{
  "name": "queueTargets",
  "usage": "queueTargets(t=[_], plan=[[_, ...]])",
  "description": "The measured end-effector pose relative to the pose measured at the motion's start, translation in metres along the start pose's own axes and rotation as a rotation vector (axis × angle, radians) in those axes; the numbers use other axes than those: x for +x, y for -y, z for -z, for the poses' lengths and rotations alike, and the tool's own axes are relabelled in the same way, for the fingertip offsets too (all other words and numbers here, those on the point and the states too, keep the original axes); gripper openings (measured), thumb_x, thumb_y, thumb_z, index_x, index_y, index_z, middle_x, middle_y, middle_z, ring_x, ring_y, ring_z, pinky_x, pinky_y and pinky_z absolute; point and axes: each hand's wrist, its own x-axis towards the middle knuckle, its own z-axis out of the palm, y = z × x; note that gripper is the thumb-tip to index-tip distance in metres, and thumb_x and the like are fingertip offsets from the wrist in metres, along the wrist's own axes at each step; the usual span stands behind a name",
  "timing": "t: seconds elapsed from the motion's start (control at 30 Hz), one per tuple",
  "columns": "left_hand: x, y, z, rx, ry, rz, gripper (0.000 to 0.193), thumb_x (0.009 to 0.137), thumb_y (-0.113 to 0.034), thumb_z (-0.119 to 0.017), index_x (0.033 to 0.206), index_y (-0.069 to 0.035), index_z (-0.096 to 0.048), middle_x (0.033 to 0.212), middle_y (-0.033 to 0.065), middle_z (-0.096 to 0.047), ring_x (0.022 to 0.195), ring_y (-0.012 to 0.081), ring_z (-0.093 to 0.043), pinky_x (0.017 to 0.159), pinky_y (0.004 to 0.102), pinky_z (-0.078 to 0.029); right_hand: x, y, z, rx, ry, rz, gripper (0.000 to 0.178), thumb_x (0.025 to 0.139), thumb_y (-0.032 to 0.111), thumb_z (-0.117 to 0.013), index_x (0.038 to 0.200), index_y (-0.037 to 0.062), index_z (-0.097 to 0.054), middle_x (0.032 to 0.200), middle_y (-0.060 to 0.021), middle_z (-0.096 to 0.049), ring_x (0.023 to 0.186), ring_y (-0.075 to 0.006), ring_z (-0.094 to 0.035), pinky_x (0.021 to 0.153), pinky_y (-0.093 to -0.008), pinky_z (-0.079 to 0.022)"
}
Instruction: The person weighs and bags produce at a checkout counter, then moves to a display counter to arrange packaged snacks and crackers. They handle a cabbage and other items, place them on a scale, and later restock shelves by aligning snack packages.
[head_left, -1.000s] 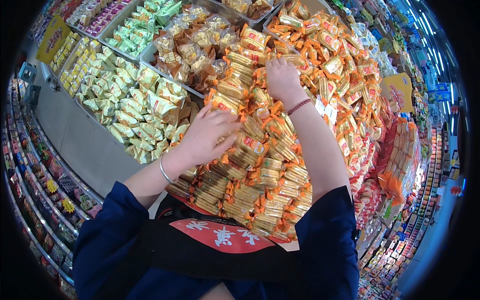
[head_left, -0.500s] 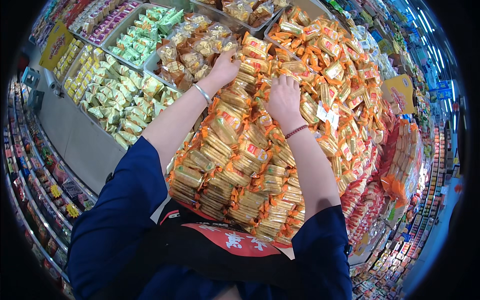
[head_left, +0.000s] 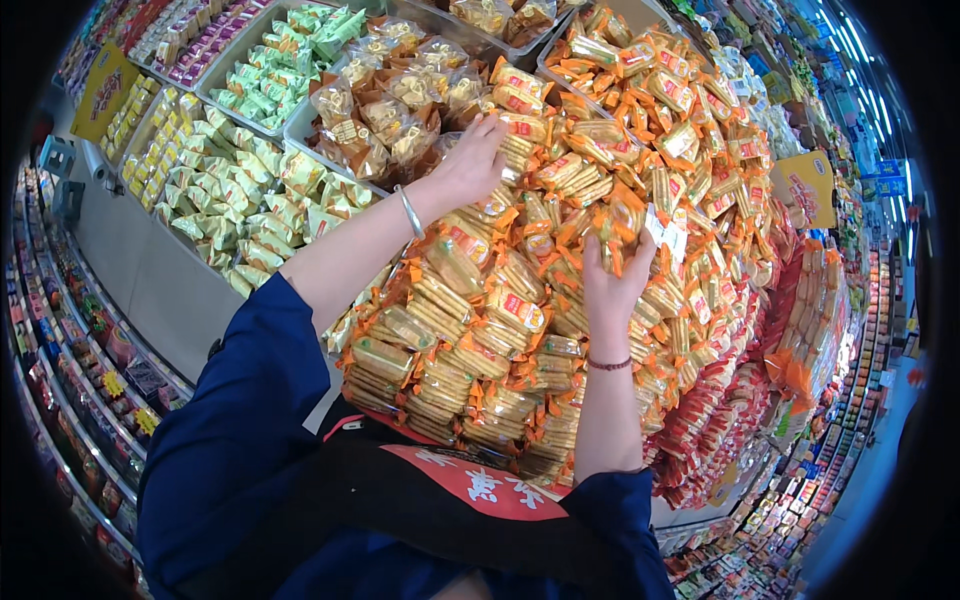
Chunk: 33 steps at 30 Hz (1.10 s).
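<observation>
A large heap of clear biscuit packets (head_left: 510,310) with orange ends and red-and-yellow labels lies before me, those in front stacked in rows. My right hand (head_left: 612,290) is raised over the middle of the heap, thumb and fingers closed around the sides of one biscuit packet (head_left: 620,218), which is tilted up. At the heap's left edge, my left hand (head_left: 475,165) has its fingers bent against another biscuit packet (head_left: 518,150). Part of that grip is hidden behind the hand. Beside it stands a tray of brown-wrapped snacks (head_left: 390,105).
Pale yellow packets (head_left: 225,190) and a bin of green packets (head_left: 290,70) are to the left. A white slip (head_left: 668,235) lies on the heap. Red-wrapped packs (head_left: 710,415) border it at right, below a yellow sign (head_left: 803,190). Shelves (head_left: 75,330) curve along the left.
My right hand has moved right and nearer, turned over, and now holds a biscuit packet up from the heap. My left hand has shifted slightly right and nearer along the heap's edge.
</observation>
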Motion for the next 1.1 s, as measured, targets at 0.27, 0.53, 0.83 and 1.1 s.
queueTargets(t=[0.27,0.53,0.83,1.1], plan=[[0.066,0.005,0.014,0.082,-0.025,0.281,0.052,0.093,-0.027,-0.058,0.131,0.008,-0.051,0.127,0.0248,-0.058,0.119,0.0382,-0.056,0.104,0.0470,-0.043,-0.014,-0.019,-0.002,0.268,-0.061,-0.179,0.064,0.086,0.012,-0.075,0.135,-0.0074,-0.040,0.123,-0.0186,-0.053,0.115,-0.0263,-0.051,0.104,-0.0386,-0.039],[0.069,0.000,-0.015,0.183,0.018,0.145,0.040,0.093,-0.028,-0.059,0.127,-0.006,-0.055,0.109,0.0170,-0.063,0.107,0.0349,-0.061,0.092,0.0488,-0.047,-0.017,-0.019,-0.006,0.218,-0.088,-0.131,0.064,0.085,0.015,-0.075,0.135,-0.0080,-0.040,0.125,-0.0189,-0.053,0.117,-0.0279,-0.051,0.105,-0.0386,-0.038],[0.119,0.047,0.010,-0.040,-0.069,0.362,0.053,0.090,-0.032,-0.062,0.131,0.000,-0.055,0.121,0.0259,-0.060,0.119,0.0378,-0.056,0.105,0.0444,-0.043,-0.014,-0.014,-0.004,0.139,-0.073,-0.128,0.066,0.084,0.016,-0.076,0.134,-0.0081,-0.041,0.123,-0.0199,-0.053,0.117,-0.0305,-0.052,0.103,-0.0397,-0.041],[0.103,0.015,-0.030,-0.099,-0.087,0.223,0.042,0.092,-0.020,-0.060,0.126,0.003,-0.053,0.121,0.0273,-0.058,0.113,0.0419,-0.057,0.100,0.0473,-0.046,-0.015,-0.011,-0.005,0.106,-0.079,-0.139,0.066,0.084,0.014,-0.076,0.135,-0.0080,-0.041,0.126,-0.0207,-0.053,0.119,-0.0313,-0.051,0.105,-0.0405,-0.039]])
